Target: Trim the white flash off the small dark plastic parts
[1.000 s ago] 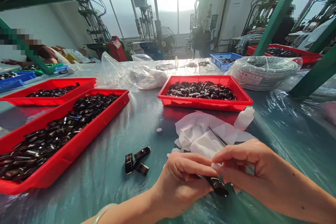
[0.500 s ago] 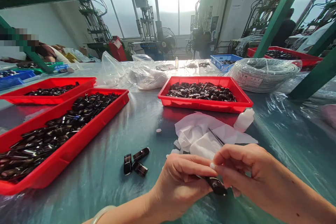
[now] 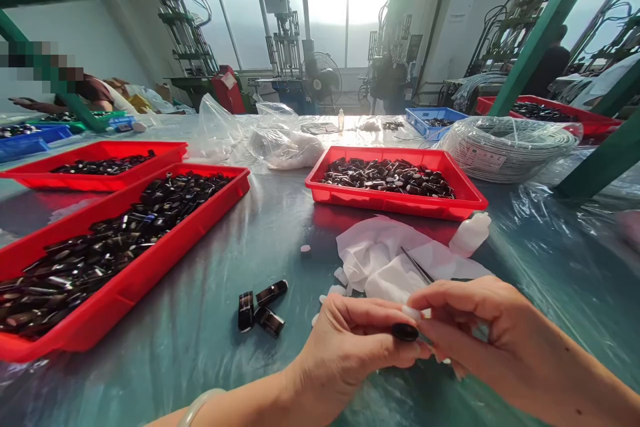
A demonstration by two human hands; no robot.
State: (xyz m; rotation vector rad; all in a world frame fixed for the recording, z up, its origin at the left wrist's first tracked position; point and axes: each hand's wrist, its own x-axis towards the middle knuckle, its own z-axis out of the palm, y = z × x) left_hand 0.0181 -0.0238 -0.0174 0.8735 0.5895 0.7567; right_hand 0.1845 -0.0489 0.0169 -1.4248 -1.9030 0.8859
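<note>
My left hand (image 3: 345,347) is closed on a black glossy piece (image 3: 405,331), whose rounded end shows between thumb and fingers. Close against it, my right hand (image 3: 475,320) pinches a small white piece (image 3: 412,312) beside the black one. Thin dark tweezers (image 3: 417,265) reach out above my right hand, over a crumpled white cloth (image 3: 375,257); their rear part is hidden. Some small white pieces (image 3: 336,291) lie at the cloth's left edge. Three black pieces (image 3: 271,321) rest on the table left of my left hand.
Red trays of black pieces stand at the left (image 3: 125,287) and ahead (image 3: 395,208). A white bottle (image 3: 470,235) is beside the cloth. Behind are a wrapped cable coil (image 3: 505,147) and plastic bags (image 3: 285,143). Green posts frame the table; a person sits at the far left.
The black piece in my left hand has turned, so its rounded end now faces me. More of the white piece shows at my right fingertips. The view has shifted slightly.
</note>
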